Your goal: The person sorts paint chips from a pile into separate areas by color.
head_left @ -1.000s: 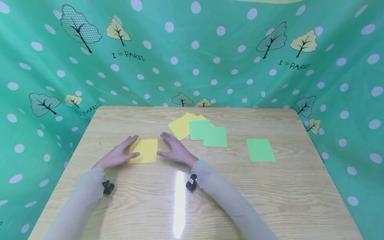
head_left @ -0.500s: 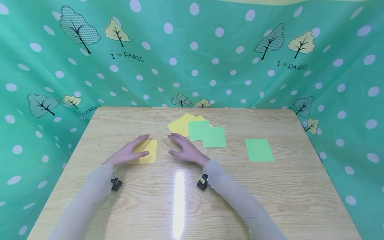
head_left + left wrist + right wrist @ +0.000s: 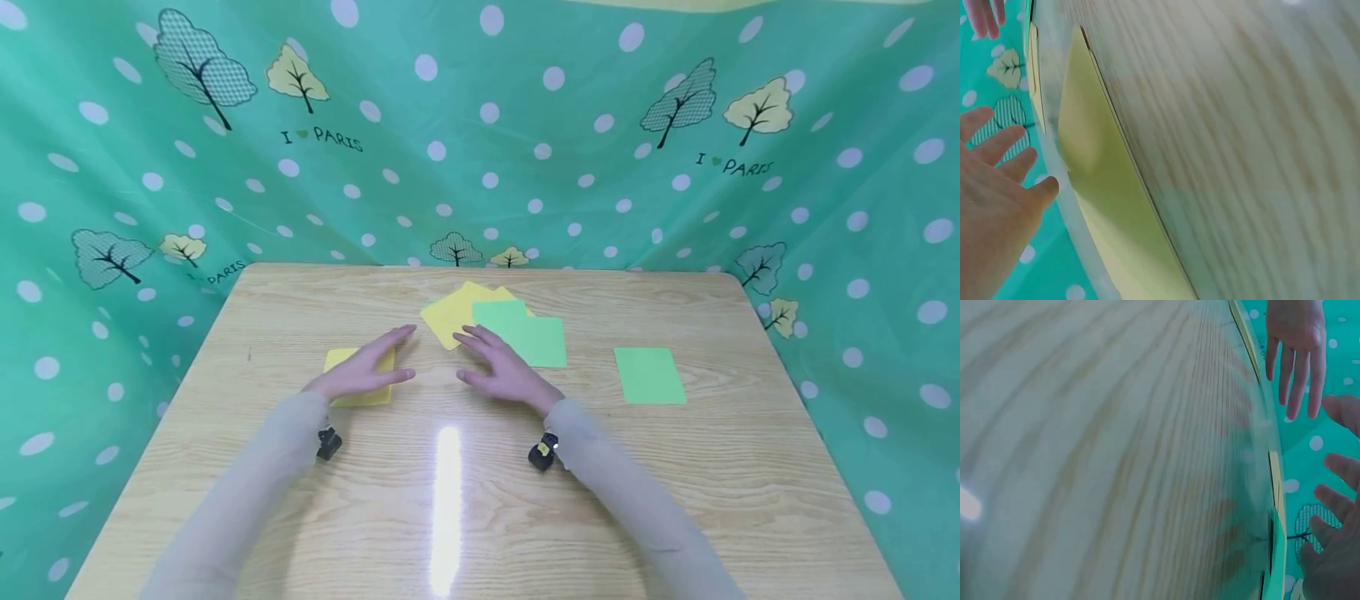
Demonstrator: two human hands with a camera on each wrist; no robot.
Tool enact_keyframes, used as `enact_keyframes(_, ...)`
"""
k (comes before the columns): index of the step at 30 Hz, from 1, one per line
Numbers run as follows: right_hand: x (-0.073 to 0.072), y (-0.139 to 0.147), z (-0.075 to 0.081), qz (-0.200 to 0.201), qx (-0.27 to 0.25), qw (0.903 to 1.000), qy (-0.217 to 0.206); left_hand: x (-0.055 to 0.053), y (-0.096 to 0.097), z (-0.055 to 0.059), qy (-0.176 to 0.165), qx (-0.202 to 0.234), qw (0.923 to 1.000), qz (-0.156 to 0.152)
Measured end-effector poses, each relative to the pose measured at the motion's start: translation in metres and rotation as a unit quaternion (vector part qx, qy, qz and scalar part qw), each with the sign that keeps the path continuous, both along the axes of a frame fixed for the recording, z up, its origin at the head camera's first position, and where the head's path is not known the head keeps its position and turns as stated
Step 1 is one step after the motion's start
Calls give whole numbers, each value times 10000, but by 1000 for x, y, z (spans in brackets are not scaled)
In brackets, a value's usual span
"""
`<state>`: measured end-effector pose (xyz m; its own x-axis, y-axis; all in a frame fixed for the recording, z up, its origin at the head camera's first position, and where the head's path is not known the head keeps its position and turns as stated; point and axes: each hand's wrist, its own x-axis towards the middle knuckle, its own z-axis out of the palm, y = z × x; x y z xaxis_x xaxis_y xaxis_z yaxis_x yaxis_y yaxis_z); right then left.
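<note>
My left hand (image 3: 365,371) hovers above a square yellow card (image 3: 339,358), fingers spread and holding nothing. In the left wrist view the yellow card (image 3: 1107,194) lies flat, the hand apart from it. My right hand (image 3: 506,371) is held over the table in front of the green cards (image 3: 546,340), partly covering them in the head view. Its fingers are spread too, with nothing between them. The two palms face each other across a gap. Behind, yellow cards (image 3: 448,315) overlap with the green ones in a loose pile.
A single green card (image 3: 650,377) lies apart on the right side of the wooden table (image 3: 675,492). A green dotted cloth (image 3: 487,108) with printed trees hangs behind and at both sides. A light strip (image 3: 447,508) reflects off the tabletop.
Both hands have moved to the right, from either side of the yellow card; the left now passes over it and the right reaches the green cards. The cards have not visibly moved.
</note>
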<state>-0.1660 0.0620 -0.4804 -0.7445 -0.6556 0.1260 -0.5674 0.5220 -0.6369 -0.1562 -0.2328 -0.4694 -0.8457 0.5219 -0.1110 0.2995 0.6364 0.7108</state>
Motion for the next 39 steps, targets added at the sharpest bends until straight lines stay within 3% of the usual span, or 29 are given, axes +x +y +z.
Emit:
enact_keyframes(12,-5,46,-2,-299,-61,9995,126,-9,29,0,111,-112,9991,-393)
enact_keyframes(25,-16,93,-3,-644,466,9968,-19,-11,65,0,492,-501,9933,-917)
enact_keyframes(35,-23,118,-8,-867,575,9940,-330,-14,87,0,704,-528,9916,-949)
enact_keyframes(39,-26,123,-8,-865,635,9938,-298,-14,98,-1,895,-872,9881,-896)
